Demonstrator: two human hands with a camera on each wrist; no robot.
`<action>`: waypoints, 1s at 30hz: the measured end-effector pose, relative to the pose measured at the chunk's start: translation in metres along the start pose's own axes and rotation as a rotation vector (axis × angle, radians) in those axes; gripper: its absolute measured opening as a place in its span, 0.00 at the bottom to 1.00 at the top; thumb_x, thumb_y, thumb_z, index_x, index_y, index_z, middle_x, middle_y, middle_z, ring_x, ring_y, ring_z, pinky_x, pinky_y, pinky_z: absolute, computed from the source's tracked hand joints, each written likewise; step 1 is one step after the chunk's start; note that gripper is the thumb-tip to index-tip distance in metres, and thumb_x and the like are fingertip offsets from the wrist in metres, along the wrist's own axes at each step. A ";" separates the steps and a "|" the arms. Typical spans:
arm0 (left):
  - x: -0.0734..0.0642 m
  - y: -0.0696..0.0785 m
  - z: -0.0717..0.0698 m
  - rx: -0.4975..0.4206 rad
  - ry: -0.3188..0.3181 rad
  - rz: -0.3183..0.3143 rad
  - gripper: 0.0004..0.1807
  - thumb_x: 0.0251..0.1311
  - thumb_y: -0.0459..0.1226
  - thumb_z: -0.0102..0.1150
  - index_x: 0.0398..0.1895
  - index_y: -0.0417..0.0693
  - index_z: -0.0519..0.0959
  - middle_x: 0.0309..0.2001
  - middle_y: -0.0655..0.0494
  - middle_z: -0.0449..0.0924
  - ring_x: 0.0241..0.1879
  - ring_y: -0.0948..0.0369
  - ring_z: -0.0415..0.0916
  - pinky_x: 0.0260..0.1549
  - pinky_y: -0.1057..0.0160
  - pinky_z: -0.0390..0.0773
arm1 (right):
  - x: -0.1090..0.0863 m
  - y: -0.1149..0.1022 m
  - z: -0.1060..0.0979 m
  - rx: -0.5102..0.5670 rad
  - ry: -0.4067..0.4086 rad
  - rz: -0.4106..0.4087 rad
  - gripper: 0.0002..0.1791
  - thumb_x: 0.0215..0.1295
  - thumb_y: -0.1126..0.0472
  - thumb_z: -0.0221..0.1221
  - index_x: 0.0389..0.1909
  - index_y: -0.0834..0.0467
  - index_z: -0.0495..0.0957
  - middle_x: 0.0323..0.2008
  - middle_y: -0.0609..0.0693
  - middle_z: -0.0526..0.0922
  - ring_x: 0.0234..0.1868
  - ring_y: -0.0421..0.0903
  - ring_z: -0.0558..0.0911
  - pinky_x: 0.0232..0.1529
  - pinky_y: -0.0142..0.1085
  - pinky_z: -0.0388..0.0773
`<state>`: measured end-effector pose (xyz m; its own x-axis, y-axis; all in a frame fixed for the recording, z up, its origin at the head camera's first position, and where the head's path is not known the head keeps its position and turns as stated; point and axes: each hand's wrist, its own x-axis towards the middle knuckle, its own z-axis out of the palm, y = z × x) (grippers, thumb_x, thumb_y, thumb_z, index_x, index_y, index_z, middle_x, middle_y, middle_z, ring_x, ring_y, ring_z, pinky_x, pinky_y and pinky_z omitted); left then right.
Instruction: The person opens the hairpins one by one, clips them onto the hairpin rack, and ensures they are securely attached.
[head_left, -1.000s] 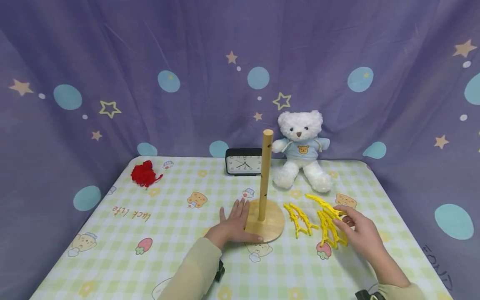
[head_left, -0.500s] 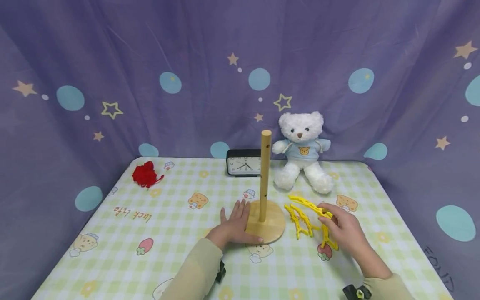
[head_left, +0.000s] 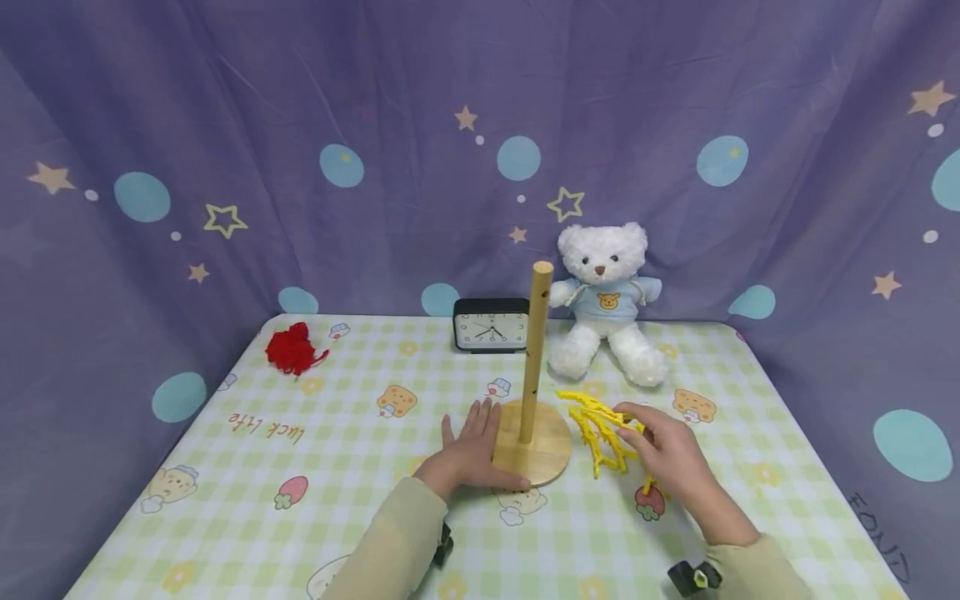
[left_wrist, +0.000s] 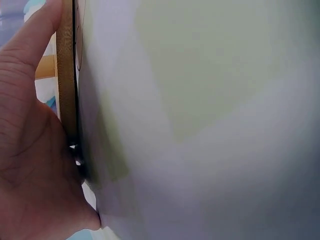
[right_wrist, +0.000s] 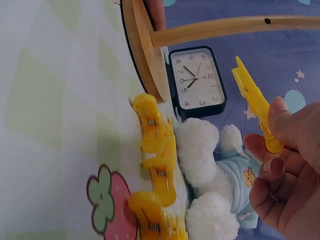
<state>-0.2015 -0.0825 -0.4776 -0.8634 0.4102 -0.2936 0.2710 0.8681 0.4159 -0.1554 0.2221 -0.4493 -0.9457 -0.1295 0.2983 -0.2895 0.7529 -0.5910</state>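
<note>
1. Right wrist view: the right hand (head_left: 677, 462) had a yellow clip (right_wrist: 254, 97) pinched between thumb and finger near its rounded end, with the narrow tip pointing away from the palm.
2. That clip was up off the tablecloth (right_wrist: 40, 125), to the right of the wooden stand (head_left: 536, 350) and apart from its post.
3. It looked like thin, hard plastic, so probably very light and stiff; a fingertip pinch seemed ample, though the smooth surface might have let it twist under a loose hold.
4. The loose clips (right_wrist: 165, 192) lay on the cloth near the round base (head_left: 551, 454), and small metal springs showed in them. Likely the rounded ends were the part to squeeze; their slender tips seemed easier to bend or snap.
5. The left hand (head_left: 471, 458) rested on the base's left side with fingers spread and fairly straight, its thumb along the front edge, not wrapped round anything.
6. The stand appeared to be solid wood, rigid and heavier than the clips. Its tall post would probably have tipped under a sideways push, so low on the broad base looked the steadiest place to hold it.
</note>
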 end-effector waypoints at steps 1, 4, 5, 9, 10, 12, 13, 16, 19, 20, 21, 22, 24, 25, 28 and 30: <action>-0.001 0.001 0.000 -0.003 0.011 0.004 0.74 0.36 0.75 0.62 0.79 0.45 0.37 0.78 0.48 0.28 0.76 0.52 0.25 0.65 0.35 0.24 | 0.001 0.000 0.001 -0.006 0.000 -0.006 0.17 0.64 0.62 0.63 0.54 0.53 0.81 0.38 0.48 0.83 0.15 0.37 0.61 0.20 0.33 0.63; -0.002 0.003 0.000 0.003 0.030 0.009 0.73 0.38 0.74 0.63 0.79 0.45 0.39 0.78 0.47 0.30 0.76 0.52 0.27 0.66 0.34 0.27 | 0.003 -0.002 0.006 -0.010 0.005 -0.028 0.16 0.64 0.61 0.64 0.53 0.52 0.82 0.41 0.48 0.84 0.14 0.36 0.60 0.19 0.33 0.63; -0.002 0.003 0.000 0.008 0.034 0.009 0.73 0.38 0.74 0.63 0.79 0.45 0.39 0.78 0.48 0.31 0.76 0.52 0.27 0.66 0.34 0.28 | 0.004 -0.003 0.008 -0.009 0.007 -0.034 0.16 0.64 0.61 0.64 0.53 0.53 0.82 0.42 0.49 0.85 0.14 0.36 0.61 0.19 0.32 0.64; -0.002 0.004 0.001 0.019 0.051 0.010 0.73 0.37 0.74 0.63 0.79 0.46 0.40 0.78 0.48 0.32 0.76 0.52 0.28 0.66 0.34 0.29 | 0.007 -0.009 0.014 0.015 0.005 -0.043 0.17 0.64 0.62 0.63 0.54 0.53 0.82 0.47 0.51 0.85 0.14 0.35 0.64 0.19 0.32 0.67; -0.002 0.004 0.001 0.021 0.054 0.010 0.73 0.37 0.74 0.63 0.79 0.46 0.40 0.78 0.49 0.32 0.76 0.52 0.28 0.66 0.34 0.29 | 0.007 -0.011 0.016 0.017 0.008 -0.044 0.17 0.64 0.62 0.63 0.54 0.54 0.82 0.48 0.51 0.85 0.15 0.34 0.67 0.20 0.32 0.69; -0.002 0.004 0.001 0.021 0.057 0.009 0.73 0.37 0.74 0.63 0.79 0.46 0.41 0.78 0.48 0.32 0.76 0.52 0.29 0.66 0.34 0.29 | 0.010 -0.013 0.021 0.018 0.015 -0.052 0.16 0.64 0.62 0.64 0.53 0.55 0.83 0.49 0.52 0.85 0.20 0.35 0.73 0.23 0.32 0.72; -0.002 0.004 0.001 0.023 0.056 0.005 0.73 0.37 0.74 0.63 0.79 0.46 0.40 0.78 0.48 0.33 0.76 0.52 0.29 0.66 0.34 0.29 | 0.011 -0.014 0.024 0.019 0.023 -0.062 0.16 0.63 0.62 0.64 0.53 0.55 0.83 0.48 0.52 0.85 0.22 0.35 0.75 0.25 0.32 0.73; -0.002 0.003 0.002 0.025 0.054 0.000 0.73 0.37 0.74 0.63 0.79 0.46 0.40 0.78 0.48 0.33 0.76 0.52 0.29 0.66 0.34 0.29 | 0.014 -0.016 0.032 0.021 0.045 -0.090 0.16 0.62 0.62 0.65 0.51 0.55 0.84 0.47 0.51 0.86 0.29 0.37 0.81 0.29 0.33 0.76; -0.002 0.003 0.002 0.037 0.052 -0.006 0.73 0.37 0.75 0.62 0.79 0.46 0.40 0.78 0.49 0.32 0.76 0.52 0.29 0.66 0.34 0.29 | 0.016 -0.019 0.038 0.039 0.051 -0.112 0.16 0.61 0.62 0.66 0.51 0.55 0.85 0.46 0.50 0.87 0.32 0.40 0.84 0.31 0.34 0.78; -0.002 0.003 0.003 0.038 0.054 -0.004 0.73 0.37 0.75 0.62 0.79 0.46 0.40 0.78 0.49 0.32 0.76 0.52 0.29 0.66 0.34 0.29 | 0.017 -0.021 0.040 0.045 0.053 -0.119 0.16 0.61 0.62 0.66 0.51 0.55 0.85 0.46 0.50 0.87 0.34 0.40 0.84 0.31 0.34 0.79; -0.002 0.003 0.003 0.043 0.054 -0.005 0.73 0.37 0.75 0.62 0.79 0.47 0.40 0.78 0.49 0.32 0.76 0.52 0.29 0.66 0.34 0.29 | 0.018 -0.022 0.042 0.047 0.054 -0.131 0.16 0.60 0.62 0.66 0.51 0.55 0.85 0.46 0.50 0.87 0.35 0.42 0.85 0.32 0.35 0.79; -0.002 0.003 0.002 0.044 0.055 -0.003 0.73 0.37 0.75 0.62 0.79 0.46 0.40 0.78 0.49 0.32 0.76 0.52 0.29 0.66 0.33 0.29 | 0.019 -0.024 0.044 0.049 0.057 -0.141 0.16 0.60 0.62 0.66 0.51 0.55 0.85 0.45 0.50 0.87 0.36 0.42 0.85 0.32 0.35 0.79; -0.002 0.003 0.002 0.046 0.058 0.000 0.72 0.37 0.75 0.62 0.79 0.47 0.40 0.78 0.49 0.32 0.76 0.52 0.29 0.66 0.33 0.30 | 0.022 -0.027 0.047 0.045 0.064 -0.162 0.16 0.60 0.62 0.66 0.50 0.55 0.85 0.44 0.50 0.87 0.37 0.44 0.86 0.32 0.35 0.80; -0.002 0.003 0.002 0.044 0.060 0.003 0.72 0.37 0.75 0.62 0.79 0.46 0.41 0.78 0.48 0.33 0.76 0.51 0.30 0.66 0.33 0.30 | 0.023 -0.028 0.049 0.043 0.066 -0.171 0.16 0.60 0.62 0.66 0.50 0.54 0.85 0.44 0.50 0.87 0.36 0.44 0.86 0.32 0.36 0.79; -0.002 0.004 0.002 0.052 0.056 -0.002 0.72 0.37 0.75 0.61 0.79 0.47 0.40 0.78 0.49 0.32 0.76 0.52 0.29 0.66 0.33 0.30 | 0.026 -0.031 0.053 0.040 0.060 -0.188 0.16 0.61 0.62 0.66 0.50 0.54 0.85 0.44 0.50 0.87 0.38 0.45 0.86 0.34 0.38 0.81; -0.002 0.004 0.002 0.050 0.057 -0.002 0.72 0.37 0.75 0.61 0.79 0.47 0.41 0.78 0.48 0.33 0.76 0.51 0.30 0.66 0.33 0.30 | 0.028 -0.033 0.055 0.046 0.044 -0.190 0.15 0.62 0.61 0.65 0.51 0.54 0.85 0.45 0.51 0.87 0.41 0.47 0.86 0.39 0.40 0.82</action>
<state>-0.1978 -0.0797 -0.4767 -0.8863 0.3935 -0.2444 0.2891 0.8821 0.3718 -0.1801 0.1587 -0.4629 -0.8663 -0.2371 0.4397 -0.4694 0.6873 -0.5543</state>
